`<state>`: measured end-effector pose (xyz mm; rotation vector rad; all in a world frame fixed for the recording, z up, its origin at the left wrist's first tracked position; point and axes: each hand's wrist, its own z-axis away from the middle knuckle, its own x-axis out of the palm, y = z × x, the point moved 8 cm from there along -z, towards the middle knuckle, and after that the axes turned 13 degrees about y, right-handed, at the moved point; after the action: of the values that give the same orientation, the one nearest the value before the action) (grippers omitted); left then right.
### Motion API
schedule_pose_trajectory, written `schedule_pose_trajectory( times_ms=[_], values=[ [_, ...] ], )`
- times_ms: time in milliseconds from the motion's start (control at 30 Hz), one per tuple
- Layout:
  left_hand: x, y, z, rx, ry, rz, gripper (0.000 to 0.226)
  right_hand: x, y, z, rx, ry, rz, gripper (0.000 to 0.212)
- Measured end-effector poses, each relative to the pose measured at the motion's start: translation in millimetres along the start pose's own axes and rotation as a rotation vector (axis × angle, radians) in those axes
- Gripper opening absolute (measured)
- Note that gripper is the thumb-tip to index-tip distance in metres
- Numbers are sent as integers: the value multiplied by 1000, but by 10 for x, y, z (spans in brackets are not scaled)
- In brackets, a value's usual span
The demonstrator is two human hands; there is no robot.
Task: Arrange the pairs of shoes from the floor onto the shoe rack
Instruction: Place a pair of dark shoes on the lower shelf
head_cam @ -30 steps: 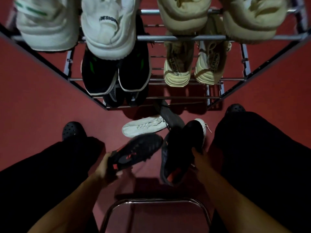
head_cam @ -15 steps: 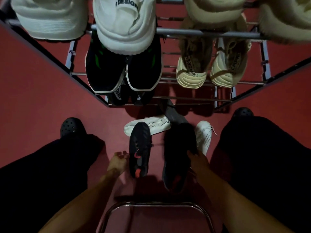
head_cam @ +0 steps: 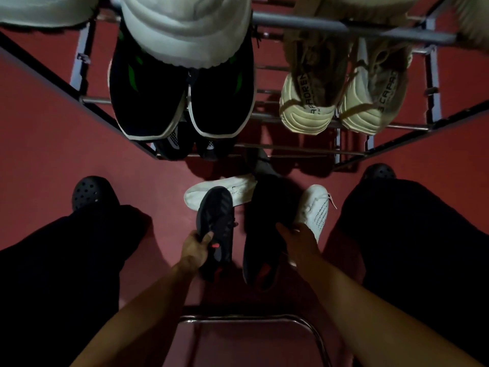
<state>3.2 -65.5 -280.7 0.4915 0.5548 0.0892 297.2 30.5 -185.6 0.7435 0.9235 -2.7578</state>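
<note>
My left hand (head_cam: 195, 247) grips the heel side of a black shoe with red marks (head_cam: 217, 221), toe pointing at the rack. My right hand (head_cam: 297, 241) holds the matching black shoe (head_cam: 262, 234) beside it. Both shoes hang just above the red floor. Under them lie two white shoes (head_cam: 239, 188) (head_cam: 316, 207) and a dark shoe (head_cam: 260, 162) near the rack's foot. The metal shoe rack (head_cam: 299, 22) stands ahead, with black-and-green shoes (head_cam: 180, 102), beige shoes (head_cam: 307, 102) and white shoes (head_cam: 185, 30) on its tiers.
My legs in black trousers and black clogs (head_cam: 91, 192) (head_cam: 379, 172) flank the shoes. A chrome stool frame (head_cam: 254, 319) sits below my arms. Another dark pair (head_cam: 174, 144) rests on the rack's lowest tier.
My left hand turned its black shoe from lying crosswise to toe-forward, let it go briefly, and gripped it again. Both shoes moved slightly toward the rack; the view tilted closer.
</note>
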Motion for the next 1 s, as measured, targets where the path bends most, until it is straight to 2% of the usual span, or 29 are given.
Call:
schedule_pose_trajectory(
  times_ms=[67,167,267,333,533,667,800,1000],
  values=[
    [-25,-90,22,29,-14,35,36,-13,-26,39,-12,-4,-28,37],
    [-185,228,383,60,-73,97,24,-107,-108,105,-55,25,-65,44],
    [-336,500,733,28,-173,159,17,-278,-276,268,-62,47,-153,27],
    [-399,696,967,23,-258,193,19,-394,-402,382,-86,52,-165,17],
    [-598,1308,1710,71,-359,193,29,-778,-796,793,-227,42,-173,32],
    [-622,1531,2109,108,-379,240,33,-831,-720,644,-165,-84,-268,45],
    [-629,1709,2416,137,-389,326,30,-1124,-1111,1257,-176,-156,-384,17],
    [-677,1834,2741,158,-378,387,26,-1255,-1101,1510,-105,-382,-444,27]
  ],
)
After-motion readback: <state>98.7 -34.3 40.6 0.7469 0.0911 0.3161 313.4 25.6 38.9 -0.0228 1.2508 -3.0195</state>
